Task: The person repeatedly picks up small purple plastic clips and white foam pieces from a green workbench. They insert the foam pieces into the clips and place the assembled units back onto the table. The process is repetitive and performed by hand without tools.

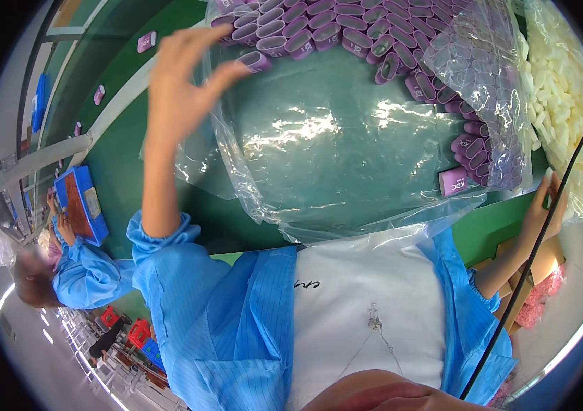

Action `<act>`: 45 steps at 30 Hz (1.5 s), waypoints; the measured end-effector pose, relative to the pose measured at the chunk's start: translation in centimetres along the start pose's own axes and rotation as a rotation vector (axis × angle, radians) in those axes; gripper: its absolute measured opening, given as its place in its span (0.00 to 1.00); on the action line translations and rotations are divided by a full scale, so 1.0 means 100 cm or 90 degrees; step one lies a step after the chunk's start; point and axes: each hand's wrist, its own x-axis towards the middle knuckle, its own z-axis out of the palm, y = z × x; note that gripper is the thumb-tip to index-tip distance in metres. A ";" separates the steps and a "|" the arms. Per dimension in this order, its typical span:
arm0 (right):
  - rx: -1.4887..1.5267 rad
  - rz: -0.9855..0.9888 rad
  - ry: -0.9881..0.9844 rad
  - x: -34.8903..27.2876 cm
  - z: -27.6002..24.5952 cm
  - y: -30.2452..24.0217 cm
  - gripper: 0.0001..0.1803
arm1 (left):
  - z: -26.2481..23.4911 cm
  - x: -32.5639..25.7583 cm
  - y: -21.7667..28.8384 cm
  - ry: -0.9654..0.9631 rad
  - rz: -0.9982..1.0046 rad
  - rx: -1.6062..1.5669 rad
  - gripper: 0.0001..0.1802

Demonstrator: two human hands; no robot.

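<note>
My left hand (192, 79) is raised at the upper left, thumb and fingers spread with nothing between them. Its thumb tip is close to a purple oval shell (255, 62) at the edge of a dense group of purple open-ended shells (325, 34). Those shells stand packed on a clear plastic bag (332, 151) spread over the green table. At the right, my right hand (545, 205) is by the table edge beside a clear bag of white pieces (562, 89). Its fingers are bent together; what they hold, if anything, is too small to make out.
Several purple pieces (146, 42) lie spaced along a green strip beyond a pale rail (116, 106). A co-worker in a blue sleeve (92, 281) handles a blue tray (92, 205) at the left. A cardboard box (545, 260) with pink material stands below right. A black cable (538, 240) crosses the right side.
</note>
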 end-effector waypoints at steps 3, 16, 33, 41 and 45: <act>0.050 -0.022 0.062 0.011 -0.002 -0.040 0.14 | 0.019 -0.007 0.039 -0.047 -0.025 0.043 0.33; 0.880 -0.225 -0.356 -0.026 0.006 -0.223 0.11 | 0.065 -0.055 0.134 -0.035 -0.287 -0.982 0.17; 0.709 -0.430 -0.279 -0.034 0.027 -0.232 0.12 | 0.080 -0.060 0.133 -0.076 -0.235 -0.539 0.14; 0.659 -0.522 -0.296 -0.025 0.029 -0.223 0.17 | 0.084 -0.060 0.128 -0.058 -0.148 -0.495 0.15; 0.608 -0.599 -0.278 -0.020 0.029 -0.223 0.17 | 0.081 -0.057 0.129 -0.068 -0.145 -0.475 0.15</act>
